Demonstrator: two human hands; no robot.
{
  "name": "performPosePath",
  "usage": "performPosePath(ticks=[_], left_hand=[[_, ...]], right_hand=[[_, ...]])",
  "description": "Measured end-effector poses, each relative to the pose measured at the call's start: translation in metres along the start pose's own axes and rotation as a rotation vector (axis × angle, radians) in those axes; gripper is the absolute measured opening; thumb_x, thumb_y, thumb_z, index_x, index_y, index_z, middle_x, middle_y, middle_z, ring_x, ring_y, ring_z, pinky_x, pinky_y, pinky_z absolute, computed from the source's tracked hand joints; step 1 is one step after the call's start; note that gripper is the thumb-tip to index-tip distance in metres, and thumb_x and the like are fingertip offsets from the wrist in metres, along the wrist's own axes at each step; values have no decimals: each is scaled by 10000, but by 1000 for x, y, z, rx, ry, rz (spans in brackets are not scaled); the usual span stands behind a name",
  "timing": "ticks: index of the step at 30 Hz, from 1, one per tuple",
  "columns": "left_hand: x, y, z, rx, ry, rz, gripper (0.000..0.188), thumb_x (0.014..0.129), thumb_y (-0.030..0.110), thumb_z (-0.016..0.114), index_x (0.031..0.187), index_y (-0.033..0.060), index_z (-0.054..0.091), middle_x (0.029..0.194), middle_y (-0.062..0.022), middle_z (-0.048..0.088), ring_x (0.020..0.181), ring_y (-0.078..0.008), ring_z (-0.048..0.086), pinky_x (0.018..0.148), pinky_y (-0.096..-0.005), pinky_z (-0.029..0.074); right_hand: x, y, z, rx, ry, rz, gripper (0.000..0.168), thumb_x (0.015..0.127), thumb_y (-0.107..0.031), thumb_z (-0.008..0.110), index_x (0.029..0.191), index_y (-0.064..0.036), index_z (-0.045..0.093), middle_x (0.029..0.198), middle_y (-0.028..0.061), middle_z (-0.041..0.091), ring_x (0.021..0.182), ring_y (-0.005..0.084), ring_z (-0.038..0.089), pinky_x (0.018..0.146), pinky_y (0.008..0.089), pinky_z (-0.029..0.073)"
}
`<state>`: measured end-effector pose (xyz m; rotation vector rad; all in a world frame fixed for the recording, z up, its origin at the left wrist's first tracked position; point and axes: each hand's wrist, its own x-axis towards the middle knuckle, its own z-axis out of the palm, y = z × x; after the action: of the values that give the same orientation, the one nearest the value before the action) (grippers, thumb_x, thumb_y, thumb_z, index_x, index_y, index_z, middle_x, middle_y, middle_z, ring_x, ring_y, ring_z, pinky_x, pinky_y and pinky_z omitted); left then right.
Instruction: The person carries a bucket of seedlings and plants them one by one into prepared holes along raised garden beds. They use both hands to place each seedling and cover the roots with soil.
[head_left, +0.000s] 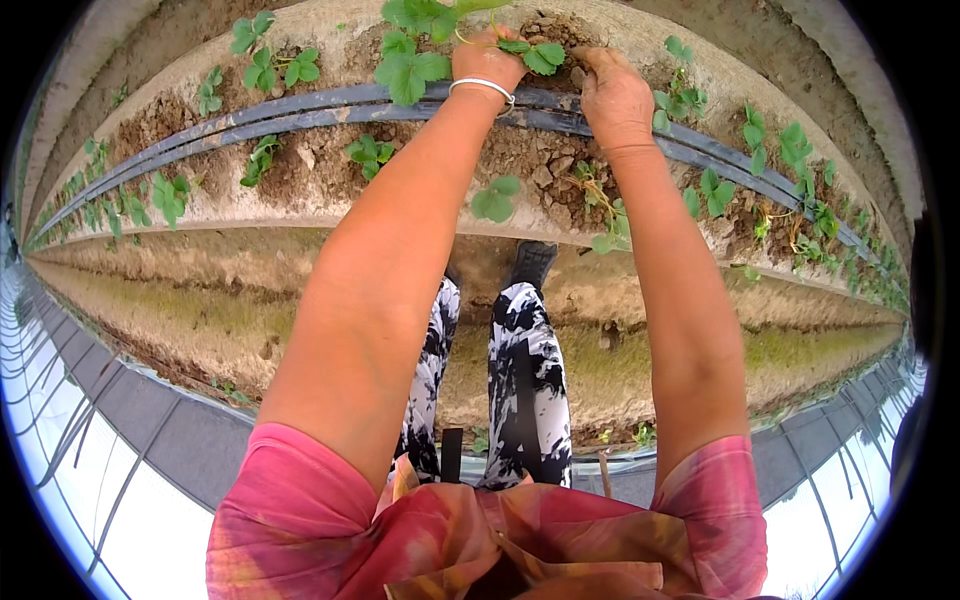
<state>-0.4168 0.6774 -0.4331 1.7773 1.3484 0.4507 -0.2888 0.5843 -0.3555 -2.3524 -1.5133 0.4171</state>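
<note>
My left hand (491, 61), with a pale bangle (484, 84) at the wrist, reaches to the far side of the raised soil bed. Its fingertips are hidden among the stems of a strawberry plant (412, 71). A small strawberry leaf cluster (541, 57) lies just right of that hand. My right hand (619, 94) bends down with its fingertips at the loose soil (559, 31), right of the leaf cluster. Whether either hand grips something cannot be seen. Two black drip irrigation tubes (322, 109) run along the bed, passing beneath both hands.
More strawberry seedlings grow along the bed, such as one seedling (495, 199) near the front edge and a partly dried one (600, 196). My foot (534, 262) stands in the furrow (600, 285) before the bed. A mossy soil ridge (225, 300) lies behind.
</note>
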Motion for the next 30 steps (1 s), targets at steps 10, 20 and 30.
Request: performPosePath(ticks=[10,20,30], left_hand=[[0,11,-5,222,-21,-9,315,583,367,723,763,133,613,776,-33,624,686,-178,589,688,-265,478],[1,32,-9,313,-107,-136,349,647,398,677,797,93,598,636,-92,609,597,-181,587,609,-279,491],[0,21,-5,354,-73,-1,373,622,396,667,843,99,624,813,-87,640,772,-249,596,704,-309,477]], right_hand=[[-15,-12,45,-224,39,-47,305,675,-87,545,974,-104,606,1005,77,515,913,285,440,806,344,412],[16,-14,29,61,-326,331,220,703,-232,614,870,-92,646,852,165,615,833,329,578,745,394,468],[23,-22,48,-13,-257,407,214,673,-186,603,804,-19,631,859,202,612,820,347,592,740,393,477]])
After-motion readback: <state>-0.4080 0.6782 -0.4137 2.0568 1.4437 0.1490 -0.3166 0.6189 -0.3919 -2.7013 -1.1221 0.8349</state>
